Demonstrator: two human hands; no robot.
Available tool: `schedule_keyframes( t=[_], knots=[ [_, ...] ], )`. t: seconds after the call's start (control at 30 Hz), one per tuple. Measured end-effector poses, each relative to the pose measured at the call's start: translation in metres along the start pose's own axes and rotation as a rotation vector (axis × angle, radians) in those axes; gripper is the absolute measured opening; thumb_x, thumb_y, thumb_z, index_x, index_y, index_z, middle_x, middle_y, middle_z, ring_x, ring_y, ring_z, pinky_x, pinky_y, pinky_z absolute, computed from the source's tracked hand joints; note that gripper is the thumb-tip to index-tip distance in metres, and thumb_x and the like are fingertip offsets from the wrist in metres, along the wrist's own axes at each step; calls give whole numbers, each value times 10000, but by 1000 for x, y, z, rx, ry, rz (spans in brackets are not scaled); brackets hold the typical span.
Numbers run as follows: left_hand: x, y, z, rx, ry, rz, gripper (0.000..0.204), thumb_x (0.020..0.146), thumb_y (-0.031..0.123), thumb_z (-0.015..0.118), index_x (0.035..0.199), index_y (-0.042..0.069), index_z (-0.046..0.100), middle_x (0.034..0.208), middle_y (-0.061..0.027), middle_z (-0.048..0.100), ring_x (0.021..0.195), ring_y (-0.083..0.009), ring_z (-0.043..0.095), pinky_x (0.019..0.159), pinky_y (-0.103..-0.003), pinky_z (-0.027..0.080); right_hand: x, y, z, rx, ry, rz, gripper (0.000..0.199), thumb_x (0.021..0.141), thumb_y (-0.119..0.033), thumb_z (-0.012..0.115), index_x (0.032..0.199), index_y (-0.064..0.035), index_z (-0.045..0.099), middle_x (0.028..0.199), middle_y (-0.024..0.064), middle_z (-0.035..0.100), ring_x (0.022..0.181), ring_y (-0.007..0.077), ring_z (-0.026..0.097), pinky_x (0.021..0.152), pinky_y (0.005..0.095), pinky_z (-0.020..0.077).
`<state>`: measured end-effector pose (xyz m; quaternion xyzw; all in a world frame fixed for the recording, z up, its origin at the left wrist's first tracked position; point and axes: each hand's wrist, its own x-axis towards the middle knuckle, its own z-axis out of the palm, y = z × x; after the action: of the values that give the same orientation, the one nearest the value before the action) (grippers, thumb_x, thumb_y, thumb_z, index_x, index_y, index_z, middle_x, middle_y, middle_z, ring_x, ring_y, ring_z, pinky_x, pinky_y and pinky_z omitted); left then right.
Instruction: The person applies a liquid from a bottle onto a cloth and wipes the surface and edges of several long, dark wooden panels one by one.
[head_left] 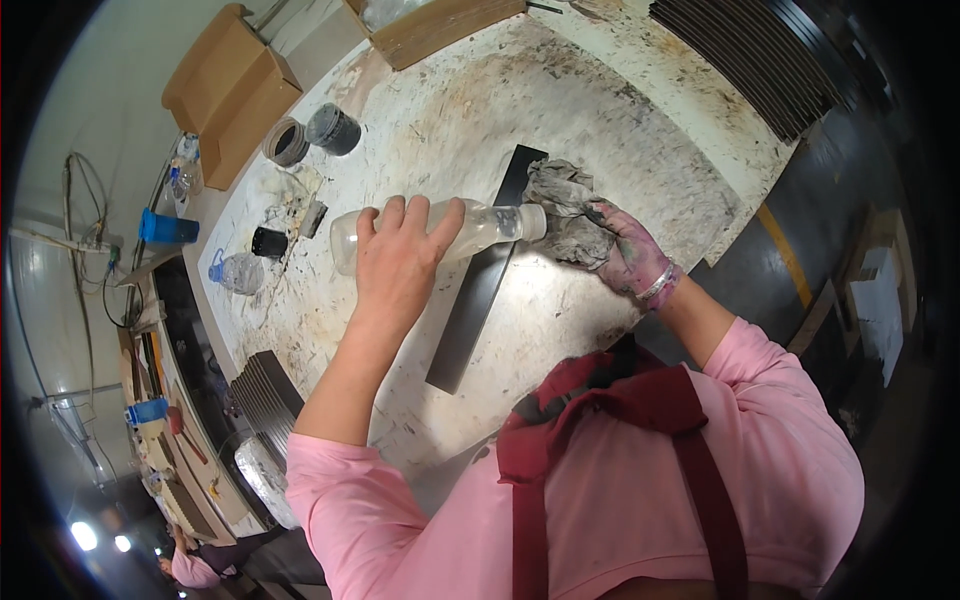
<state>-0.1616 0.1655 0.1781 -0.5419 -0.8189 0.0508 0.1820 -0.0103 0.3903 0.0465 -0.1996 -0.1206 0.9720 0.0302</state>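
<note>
My left hand (405, 245) is wrapped over a clear plastic bottle (480, 228) with a white cap, holding it on its side with the cap pointing right. The bottle's capped end meets a crumpled grey, stained rag (570, 235). That rag is gripped in my right hand (630, 248), whose fingers are smeared dark and purplish. Beneath the bottle, a long dark flat bar (465, 335) lies slantwise on the stained white table (640, 140). Whether liquid is coming out of the cap cannot be made out.
Dark tubs (333, 130) and a small black cup (269, 242) stand at the left, near a crumpled clear bottle (240, 272). An open cardboard box (230, 95) is at the far left. Stacked dark strips (745, 60) lie far right, more strips (268, 395) near left. Another person (195, 570) appears lower left.
</note>
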Motion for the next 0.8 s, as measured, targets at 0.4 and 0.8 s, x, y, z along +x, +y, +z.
schedule_keyframes(
  t=[0.4,0.8],
  knots=[
    [13,-50,97,-682,279,-468,632,656,196,783,1216,69,521,1144,-164,573,1015,-356,580,856,-382,479,36,-23,46,190,-353,186,487,941,-224,462,1333,59,398,1333,241,488,1207,390,501,1087,515,335],
    [-27,-113,149,-694,404,-736,905,693,444,784,1334,-41,368,1313,-232,458,1184,-318,493,1001,-386,401,2,-38,-7,-51,-127,24,460,943,-271,494,1340,-44,453,1353,158,499,1236,356,479,1055,560,357]
  ],
)
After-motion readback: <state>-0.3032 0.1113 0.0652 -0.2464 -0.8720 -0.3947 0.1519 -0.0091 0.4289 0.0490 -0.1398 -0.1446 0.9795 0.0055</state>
